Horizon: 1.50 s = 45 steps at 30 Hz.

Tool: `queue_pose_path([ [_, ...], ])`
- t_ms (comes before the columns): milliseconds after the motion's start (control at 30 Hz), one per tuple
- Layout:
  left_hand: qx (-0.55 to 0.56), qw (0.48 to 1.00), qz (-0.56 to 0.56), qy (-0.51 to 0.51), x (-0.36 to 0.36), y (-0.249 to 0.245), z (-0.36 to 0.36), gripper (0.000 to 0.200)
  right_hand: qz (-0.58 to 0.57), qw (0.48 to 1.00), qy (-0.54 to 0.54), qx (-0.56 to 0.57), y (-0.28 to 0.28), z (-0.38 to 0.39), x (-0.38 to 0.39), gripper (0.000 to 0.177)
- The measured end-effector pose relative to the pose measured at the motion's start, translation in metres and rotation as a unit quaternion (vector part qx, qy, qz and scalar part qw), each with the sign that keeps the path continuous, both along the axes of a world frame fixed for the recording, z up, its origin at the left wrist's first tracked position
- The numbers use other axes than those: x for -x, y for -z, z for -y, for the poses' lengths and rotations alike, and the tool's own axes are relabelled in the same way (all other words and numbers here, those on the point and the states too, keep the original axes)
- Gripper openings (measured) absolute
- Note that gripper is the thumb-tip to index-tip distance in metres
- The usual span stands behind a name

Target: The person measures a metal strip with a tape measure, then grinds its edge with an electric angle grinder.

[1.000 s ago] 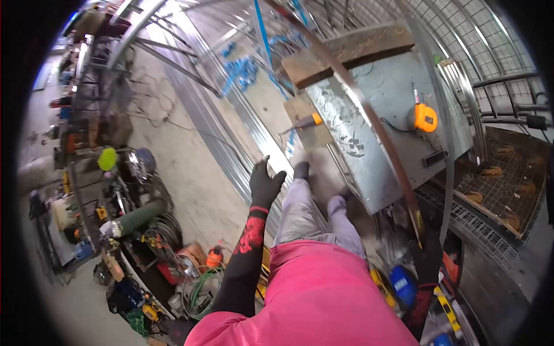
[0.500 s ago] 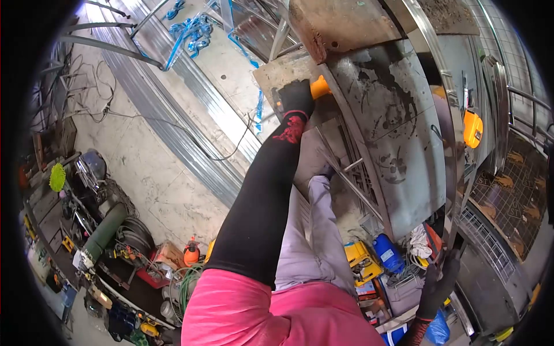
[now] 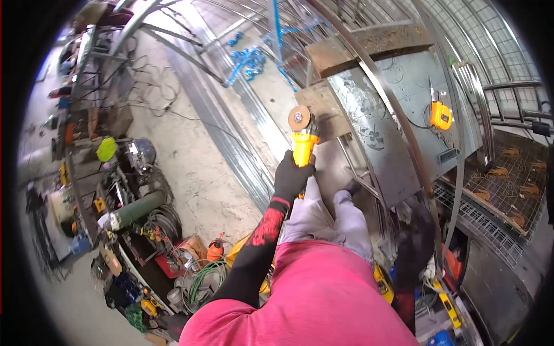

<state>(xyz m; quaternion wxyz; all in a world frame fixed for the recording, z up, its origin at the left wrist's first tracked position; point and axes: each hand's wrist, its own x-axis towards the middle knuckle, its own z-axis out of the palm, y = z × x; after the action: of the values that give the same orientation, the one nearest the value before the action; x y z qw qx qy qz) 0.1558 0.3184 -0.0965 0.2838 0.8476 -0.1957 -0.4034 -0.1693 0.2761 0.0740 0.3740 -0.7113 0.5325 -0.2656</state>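
My left hand (image 3: pixel 293 177), in a black glove, is wrapped round the yellow body of an angle grinder (image 3: pixel 303 149). The brown disc (image 3: pixel 299 117) of the grinder points away from me, above the floor and beside the bench. My right hand (image 3: pixel 416 237), also gloved in black, is low by the near end of the metal-topped bench (image 3: pixel 378 127). Its fingers are smeared by motion, and whether they hold anything cannot be made out. A yellow tape measure (image 3: pixel 441 115) lies on the metal surface farther right.
A long curved metal bar (image 3: pixel 398 109) crosses the bench. Long metal profiles (image 3: pixel 231 127) and tangled blue strapping (image 3: pixel 248 63) lie on the floor at left. Cables, a green cylinder (image 3: pixel 138 209) and an orange bottle (image 3: pixel 216 249) crowd the lower left. Wire mesh (image 3: pixel 508 179) stands at right.
My left hand has drawn back toward my body, bringing the grinder's disc into full view. The right hand has moved up toward the bench's near end. The camera view has shifted.
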Motion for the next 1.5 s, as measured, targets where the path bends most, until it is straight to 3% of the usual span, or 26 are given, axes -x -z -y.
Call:
queue_pose_path([
  [67,0.049,0.998,-0.018,-0.028,0.018,-0.045,-0.025,0.048,0.127,0.984,-0.043,-0.116,0.020,0.007,-0.011,0.062],
  [100,0.066,0.996,-0.047,-0.035,0.025,-0.071,-0.032,0.050,0.144,0.982,-0.058,-0.109,0.049,0.005,-0.001,0.062],
  [167,0.173,0.982,-0.074,-0.019,0.040,-0.078,-0.056,0.057,-0.070,0.962,-0.262,-0.004,0.107,0.013,0.017,0.056],
  [200,0.154,0.974,-0.162,-0.029,0.048,-0.110,-0.057,0.062,0.075,0.950,-0.300,-0.053,0.091,0.023,-0.015,0.053],
  [233,0.225,0.959,-0.174,-0.013,0.059,-0.102,-0.061,0.066,0.214,0.911,-0.334,-0.109,0.070,0.027,-0.049,0.049],
  [267,0.221,0.967,-0.125,0.009,0.068,-0.115,-0.060,0.071,-0.150,0.886,-0.426,0.104,0.106,0.027,-0.042,0.050],
  [300,0.210,0.974,-0.081,0.032,0.077,-0.133,-0.060,0.075,-0.130,0.876,-0.443,0.137,0.195,0.027,-0.055,0.046],
  [333,0.172,0.981,-0.081,0.034,0.085,-0.154,-0.059,0.080,0.032,0.919,-0.384,-0.087,0.152,0.030,-0.072,0.046],
  [367,0.137,0.986,-0.082,0.036,0.090,-0.168,-0.056,0.085,0.186,0.885,-0.297,-0.306,0.100,0.036,-0.093,0.048],
  [400,0.175,0.982,-0.064,0.045,0.096,-0.165,-0.059,0.097,0.435,0.672,-0.140,-0.583,0.103,0.032,-0.109,0.051],
  [433,0.110,0.986,-0.115,0.056,0.098,-0.164,-0.060,0.105,0.433,0.671,-0.153,-0.582,0.100,0.030,-0.110,0.051],
  [500,0.213,0.963,-0.146,0.073,0.102,-0.150,-0.075,0.107,0.495,0.681,-0.163,-0.514,0.080,0.029,-0.115,0.052],
  [533,0.215,0.965,-0.116,0.097,0.101,-0.126,-0.079,0.105,0.485,0.677,-0.153,-0.531,0.085,0.033,-0.113,0.053],
  [633,0.143,0.971,-0.169,0.087,0.102,-0.153,-0.086,0.107,0.479,0.691,-0.114,-0.529,0.121,0.044,-0.111,0.050],
  [667,0.111,0.980,-0.126,0.110,0.102,-0.142,-0.089,0.098,0.474,0.693,-0.112,-0.531,0.121,0.042,-0.109,0.050],
  [767,0.138,0.969,-0.131,0.156,0.092,-0.121,-0.103,0.080,0.486,0.734,-0.065,-0.471,0.085,0.039,-0.123,0.054],
  [800,0.151,0.968,-0.123,0.159,0.090,-0.135,-0.102,0.066,0.469,0.745,-0.061,-0.471,0.075,0.038,-0.125,0.055],
  [833,0.127,0.965,-0.150,0.173,0.087,-0.150,-0.099,0.065,0.451,0.757,-0.056,-0.469,0.070,0.037,-0.125,0.056],
  [900,0.104,0.955,-0.179,0.212,0.079,-0.164,-0.098,0.078,0.436,0.779,-0.066,-0.447,0.063,0.037,-0.120,0.055],
  [933,0.132,0.951,-0.146,0.239,0.083,-0.124,-0.099,0.094,0.421,0.797,-0.075,-0.427,0.060,0.038,-0.122,0.055],
  [967,0.131,0.947,-0.153,0.251,0.077,-0.134,-0.101,0.104,0.432,0.795,-0.073,-0.420,0.059,0.038,-0.123,0.055],
  [1133,0.215,0.928,-0.175,0.250,0.077,-0.123,-0.092,0.083,0.428,0.818,-0.012,-0.385,0.056,0.034,-0.117,0.049],
  [1267,0.206,0.923,-0.178,0.270,0.074,-0.120,-0.085,0.071,0.417,0.850,0.009,-0.322,0.059,0.031,-0.115,0.043],
  [1367,0.241,0.918,-0.144,0.281,0.071,-0.108,-0.089,0.068,0.451,0.829,0.017,-0.331,0.057,0.024,-0.121,0.039],
  [1500,0.273,0.912,-0.225,0.209,0.065,-0.129,-0.089,0.071,0.470,0.805,0.042,-0.361,0.037,0.001,-0.133,0.042],
])
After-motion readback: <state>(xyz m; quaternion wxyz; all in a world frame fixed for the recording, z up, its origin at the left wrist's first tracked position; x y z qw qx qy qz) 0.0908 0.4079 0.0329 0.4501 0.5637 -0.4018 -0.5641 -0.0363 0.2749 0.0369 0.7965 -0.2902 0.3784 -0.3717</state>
